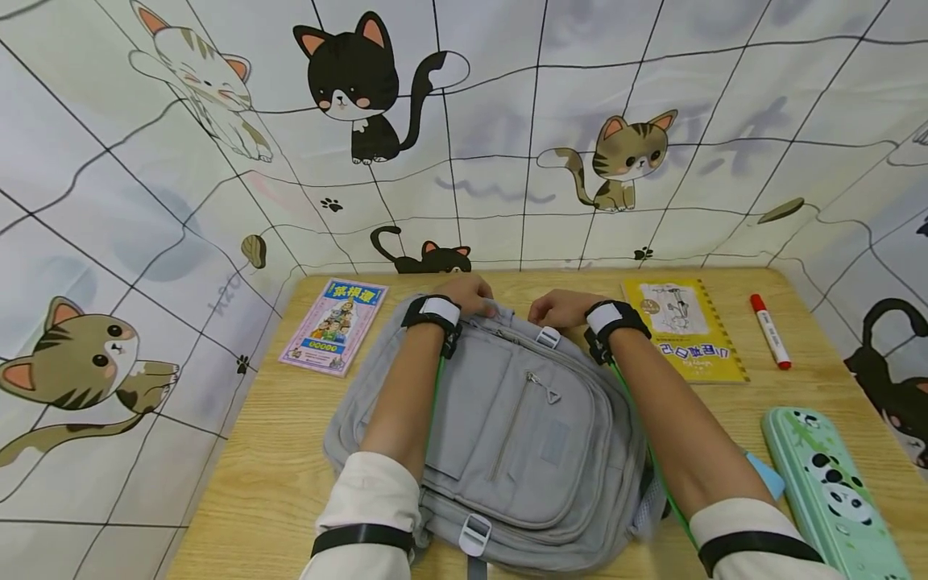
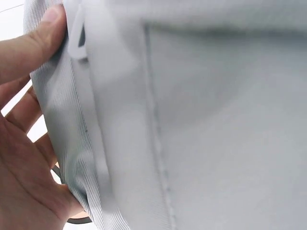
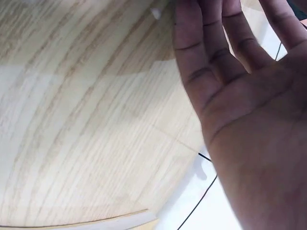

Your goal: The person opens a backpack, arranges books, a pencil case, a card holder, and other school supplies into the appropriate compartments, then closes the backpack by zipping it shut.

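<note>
1. My left grip (image 1: 467, 293) pinches the top of a grey fabric backpack (image 1: 474, 407), centred on the wood-grained counter (image 1: 246, 435).
2. My right grip (image 1: 567, 308) is by its top; I cannot tell whether it holds anything.
3. Yellow rectangular notebook (image 1: 681, 322): near the far edge.
4. Pink-bordered booklet (image 1: 337, 326): far left corner.
5. Red-capped white marker (image 1: 772, 332): far right corner.
6. Mint-green oblong panda-printed case (image 1: 834, 491): right edge.

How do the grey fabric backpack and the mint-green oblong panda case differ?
The grey fabric backpack is much larger than the mint-green oblong panda case. The backpack shows zips and buckles; the case shows printed pandas. The left hand grips the backpack, while neither hand touches the case. Both lie on the wood-grain table.
</note>
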Available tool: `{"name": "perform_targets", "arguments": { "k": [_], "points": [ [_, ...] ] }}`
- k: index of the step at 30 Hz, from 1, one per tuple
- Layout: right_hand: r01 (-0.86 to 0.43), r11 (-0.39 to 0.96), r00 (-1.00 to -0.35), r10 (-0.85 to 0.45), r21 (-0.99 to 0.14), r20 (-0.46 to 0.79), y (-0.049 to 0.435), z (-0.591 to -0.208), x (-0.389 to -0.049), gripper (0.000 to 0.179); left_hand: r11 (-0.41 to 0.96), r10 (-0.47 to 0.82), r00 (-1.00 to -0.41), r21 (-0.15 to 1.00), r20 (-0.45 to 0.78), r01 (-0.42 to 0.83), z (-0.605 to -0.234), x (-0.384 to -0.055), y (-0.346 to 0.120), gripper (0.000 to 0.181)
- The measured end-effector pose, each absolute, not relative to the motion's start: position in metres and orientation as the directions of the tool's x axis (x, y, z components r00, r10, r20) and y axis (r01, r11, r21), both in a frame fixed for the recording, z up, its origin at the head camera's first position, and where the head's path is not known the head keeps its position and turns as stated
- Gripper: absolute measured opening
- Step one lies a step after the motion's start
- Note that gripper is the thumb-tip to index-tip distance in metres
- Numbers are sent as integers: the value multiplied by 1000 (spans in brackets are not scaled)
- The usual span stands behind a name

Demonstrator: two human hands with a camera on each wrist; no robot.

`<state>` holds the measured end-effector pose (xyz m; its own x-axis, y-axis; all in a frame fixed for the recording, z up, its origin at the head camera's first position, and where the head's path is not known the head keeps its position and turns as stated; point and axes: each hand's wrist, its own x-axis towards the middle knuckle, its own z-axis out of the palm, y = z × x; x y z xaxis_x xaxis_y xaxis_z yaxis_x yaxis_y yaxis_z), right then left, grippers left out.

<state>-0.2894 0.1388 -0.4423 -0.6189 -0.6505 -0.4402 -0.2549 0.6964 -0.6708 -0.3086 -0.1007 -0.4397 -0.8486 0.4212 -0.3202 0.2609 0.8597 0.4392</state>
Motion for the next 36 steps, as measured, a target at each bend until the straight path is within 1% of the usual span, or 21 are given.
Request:
{"name": "perform_targets", "arguments": {
  "k": [2, 4, 8, 13, 19, 25, 28, 32, 36],
  "points": [
    [-286, 693, -651, -647, -662, -396, 139, -441, -291, 18, 860, 413, -856, 442, -311, 254, -438, -311, -102, 10],
    [-286, 691, -671, -639, -664, -376, 140, -442, -293, 16, 862, 402, -860, 448, -316, 238, -437, -313, -103, 9],
    [-321, 675, -692, -646, -664, -321, 143, -450, -301, 15, 868, 388, -862, 444, -326, 223, -436, -315, -104, 8],
    [-343, 653, -703, -655, -675, -277, 149, -460, -312, 13, 868, 373, -882, 444, -289, 222, -438, -317, -105, 11],
    [-313, 668, -702, -641, -676, -309, 157, -451, -310, 14, 883, 327, -911, 425, -251, 199, -441, -320, -112, 25],
    [-303, 707, -729, -603, -638, -322, 169, -440, -301, 14, 906, 260, -934, 395, -245, 149, -441, -320, -120, 29],
    [-273, 723, -739, -580, -635, -343, 174, -437, -298, 14, 915, 231, -943, 384, -241, 126, -437, -317, -122, 32],
    [-231, 735, -742, -557, -637, -373, 180, -435, -294, 13, 915, 223, -949, 385, -225, 123, -433, -312, -122, 26],
    [-228, 747, -744, -547, -625, -384, 185, -434, -293, 13, 922, 204, -957, 370, -206, 117, -432, -308, -122, 21]
  ]
}}
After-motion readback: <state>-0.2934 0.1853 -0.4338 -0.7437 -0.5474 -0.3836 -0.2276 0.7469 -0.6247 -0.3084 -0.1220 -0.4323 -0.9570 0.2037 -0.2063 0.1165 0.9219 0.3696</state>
